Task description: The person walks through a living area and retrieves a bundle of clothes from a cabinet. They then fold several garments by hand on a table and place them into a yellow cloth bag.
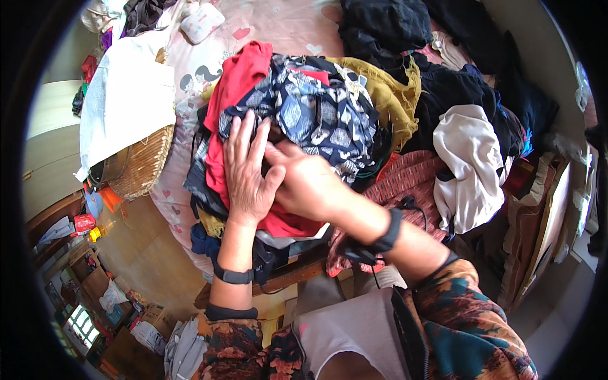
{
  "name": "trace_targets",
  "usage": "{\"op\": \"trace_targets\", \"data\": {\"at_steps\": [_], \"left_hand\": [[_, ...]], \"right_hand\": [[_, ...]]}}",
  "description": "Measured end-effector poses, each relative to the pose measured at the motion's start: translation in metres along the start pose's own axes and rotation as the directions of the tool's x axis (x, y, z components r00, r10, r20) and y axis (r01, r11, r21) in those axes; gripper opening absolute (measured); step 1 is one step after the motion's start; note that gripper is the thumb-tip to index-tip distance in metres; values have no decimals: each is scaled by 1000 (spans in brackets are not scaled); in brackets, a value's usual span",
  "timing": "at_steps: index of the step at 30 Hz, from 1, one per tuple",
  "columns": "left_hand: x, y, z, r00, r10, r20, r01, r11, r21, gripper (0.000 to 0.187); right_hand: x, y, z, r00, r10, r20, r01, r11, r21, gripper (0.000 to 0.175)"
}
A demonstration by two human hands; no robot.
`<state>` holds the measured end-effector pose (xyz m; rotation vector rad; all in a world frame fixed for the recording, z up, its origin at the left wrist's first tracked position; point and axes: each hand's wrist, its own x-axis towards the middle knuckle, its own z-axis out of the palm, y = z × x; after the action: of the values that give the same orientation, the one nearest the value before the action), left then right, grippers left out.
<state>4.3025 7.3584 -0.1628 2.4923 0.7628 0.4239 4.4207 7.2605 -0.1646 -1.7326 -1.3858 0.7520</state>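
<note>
A navy patterned garment (327, 121) lies bunched on top of a clothes pile, over a bright red garment (244, 71). My left hand (247, 173) rests palm down on the pile's near left side, fingers extended and slightly apart, across the red and navy cloth. Close beside it, my right hand (306, 178) has curled fingers at the fold of the navy garment. Motion blurs that hand, and whether its fingertips pinch cloth is hidden. A mustard fringed cloth (387, 102) sticks out from the pile's right side.
The pile sits on a bed with a pink printed sheet (304, 21). Black clothes (387, 28), a white garment (468, 166) and a reddish patterned cloth (408, 173) lie to the right. At left stands a woven basket (147, 164) partly under white cloth (126, 95).
</note>
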Motion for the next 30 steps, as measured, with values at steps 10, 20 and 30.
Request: {"op": "trace_targets", "data": {"at_steps": [10, 20, 30], "left_hand": [[11, -30, 21, 999, 22, -47, -3, 926, 377, 94], [-10, -30, 17, 996, 82, -30, -64, 918, 391, 95], [-6, -40, 15, 994, 82, -68, -54, 936, 347, 91]], "right_hand": [[-98, 65, -77, 962, 253, 100, -217, 937, -275, 23], [-157, 73, -43, 795, 306, 523, 35, 839, -543, 25], [-126, 118, 26, 585, 556, 591, 104, 671, -734, 34]]}}
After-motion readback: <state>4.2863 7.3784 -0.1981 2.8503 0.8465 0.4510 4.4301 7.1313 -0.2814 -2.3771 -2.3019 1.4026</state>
